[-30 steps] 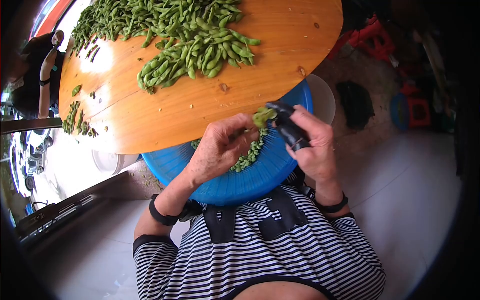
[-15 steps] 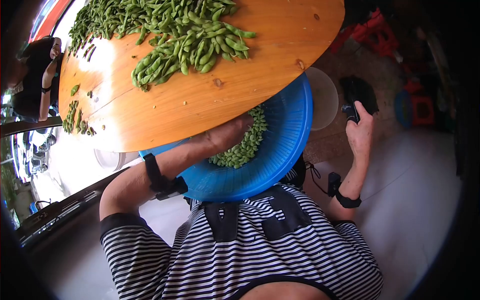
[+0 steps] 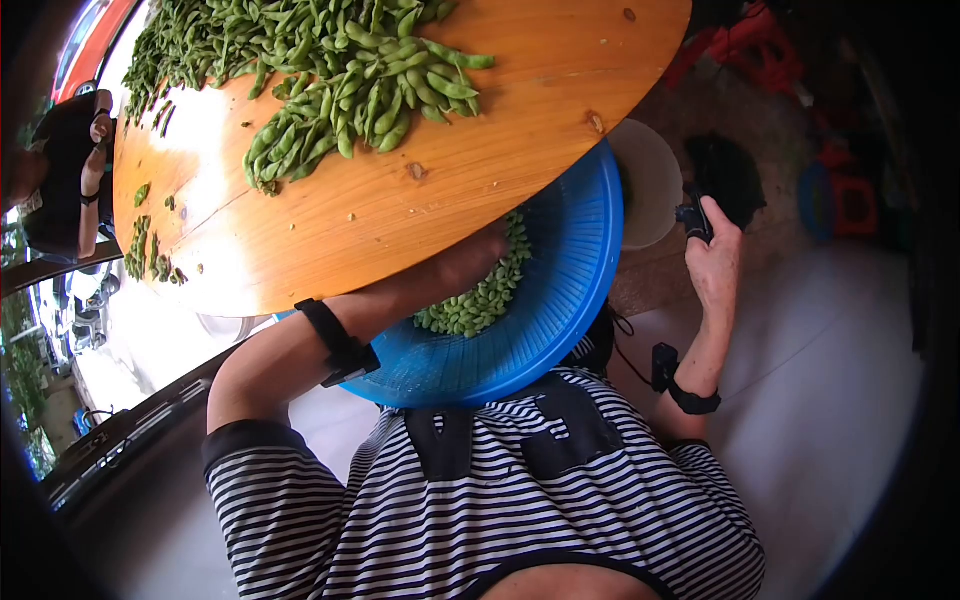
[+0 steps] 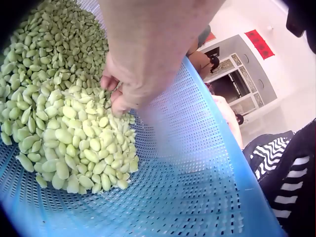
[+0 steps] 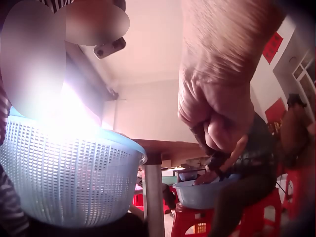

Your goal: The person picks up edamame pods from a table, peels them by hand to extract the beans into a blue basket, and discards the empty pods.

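My left hand (image 4: pixel 136 81) reaches down into a blue mesh basket (image 3: pixel 585 265), its bent fingertips right at a heap of shelled green beans (image 4: pixel 74 143). In the head view this hand is dim, partly under the table's edge; I cannot tell whether it pinches a bean. My right hand (image 3: pixel 715 265) hangs out to the right, beyond the basket, with black covers (image 3: pixel 695 225) on the thumb and a finger. Its fingers are loosely bent in the right wrist view, and no held thing shows. Unshelled bean pods (image 3: pixel 360 95) lie piled on the wooden table (image 3: pixel 500 150).
A pale round tub (image 3: pixel 655 190) stands on the floor right of the basket, beside a dark heap (image 3: pixel 725 180). Red stools (image 3: pixel 750 50) are farther back. Another person in black (image 3: pixel 65 170) is across the table at left. Someone by a blue basin (image 5: pixel 197 195) sits behind.
Both hands worked together on a green pod above the basket a second ago. The left then went down to the beans, and the right moved away to the right, where it stays.
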